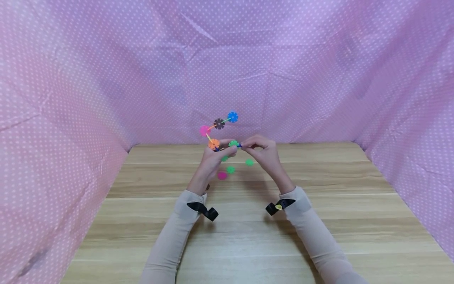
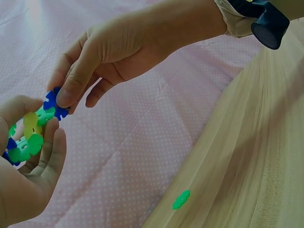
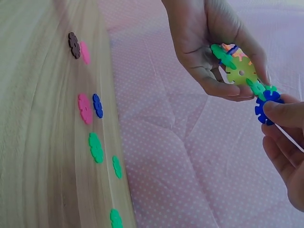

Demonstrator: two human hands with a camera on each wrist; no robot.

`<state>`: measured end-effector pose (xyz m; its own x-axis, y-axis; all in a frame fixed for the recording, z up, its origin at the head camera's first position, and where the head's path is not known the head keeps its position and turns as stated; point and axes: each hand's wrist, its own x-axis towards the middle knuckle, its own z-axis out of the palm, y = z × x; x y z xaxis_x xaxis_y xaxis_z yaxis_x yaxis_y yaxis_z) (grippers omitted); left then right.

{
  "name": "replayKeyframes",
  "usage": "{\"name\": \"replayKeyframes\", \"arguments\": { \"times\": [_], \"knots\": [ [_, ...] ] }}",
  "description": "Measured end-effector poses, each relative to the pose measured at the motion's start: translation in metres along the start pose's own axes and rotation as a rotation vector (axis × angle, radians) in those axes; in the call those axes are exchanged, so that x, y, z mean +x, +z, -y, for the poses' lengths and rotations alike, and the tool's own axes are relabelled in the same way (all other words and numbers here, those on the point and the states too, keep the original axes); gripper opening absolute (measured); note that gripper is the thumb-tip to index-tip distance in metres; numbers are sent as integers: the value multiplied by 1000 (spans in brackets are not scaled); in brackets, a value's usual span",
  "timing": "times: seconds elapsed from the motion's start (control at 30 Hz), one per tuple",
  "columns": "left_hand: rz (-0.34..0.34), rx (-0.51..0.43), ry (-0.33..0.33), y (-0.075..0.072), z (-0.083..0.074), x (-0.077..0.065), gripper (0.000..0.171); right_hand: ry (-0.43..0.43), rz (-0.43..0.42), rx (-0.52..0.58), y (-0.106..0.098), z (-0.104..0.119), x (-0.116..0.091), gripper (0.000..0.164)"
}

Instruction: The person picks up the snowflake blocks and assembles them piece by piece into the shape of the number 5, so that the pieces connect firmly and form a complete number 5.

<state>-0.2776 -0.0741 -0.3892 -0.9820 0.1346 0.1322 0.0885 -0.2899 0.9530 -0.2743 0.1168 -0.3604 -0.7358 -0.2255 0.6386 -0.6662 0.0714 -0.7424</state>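
Observation:
My left hand (image 1: pixel 212 161) holds a chain of slotted snowflake discs above the table. From that hand the chain rises through an orange disc (image 1: pixel 214 144), a pink disc (image 1: pixel 205 130) and a dark brown disc (image 1: pixel 219 124) to a light blue disc (image 1: pixel 232 117). A yellow disc (image 3: pixel 241 72) and a green disc (image 3: pixel 256 88) show between the left thumb and fingers. Between thumb and forefinger, my right hand (image 1: pixel 265 153) pinches a dark blue disc (image 3: pixel 261 113). Its edge meets that green disc, overlapping it in the right wrist view.
Loose discs lie on the wooden table (image 1: pixel 248 236) below the hands: a pink disc (image 3: pixel 85 109), a dark blue one (image 3: pixel 98 105), a brown one (image 3: pixel 74 45) and several green ones (image 3: pixel 96 147). A pink dotted cloth (image 1: pixel 227 71) hangs behind and at both sides.

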Motion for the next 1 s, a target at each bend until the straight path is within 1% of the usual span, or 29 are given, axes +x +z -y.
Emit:
{"name": "replayKeyframes", "arguments": {
  "times": [0.17,0.27,0.47,0.6,0.7,0.83,0.9,1.0],
  "knots": [
    [-71,-2,0,0,1,-1,16,46,24,-2,0,1,-2,9],
    [-98,-2,4,0,1,-1,14,58,30,4,0,0,-2,9],
    [-134,-6,16,-2,0,0,14,79,26,22,1,1,0,12],
    [-136,-9,29,-3,0,0,14,92,29,10,1,4,0,14],
    [-140,-10,24,-5,-1,0,15,95,39,-10,0,5,-1,16],
    [-165,-18,3,-8,-2,0,16,106,50,-50,-5,7,1,17],
    [-176,-26,4,-9,-3,1,15,136,56,-67,-9,1,3,17],
    [-177,-33,20,-11,-5,1,15,221,76,-70,-16,-16,6,19]
  ]
}}
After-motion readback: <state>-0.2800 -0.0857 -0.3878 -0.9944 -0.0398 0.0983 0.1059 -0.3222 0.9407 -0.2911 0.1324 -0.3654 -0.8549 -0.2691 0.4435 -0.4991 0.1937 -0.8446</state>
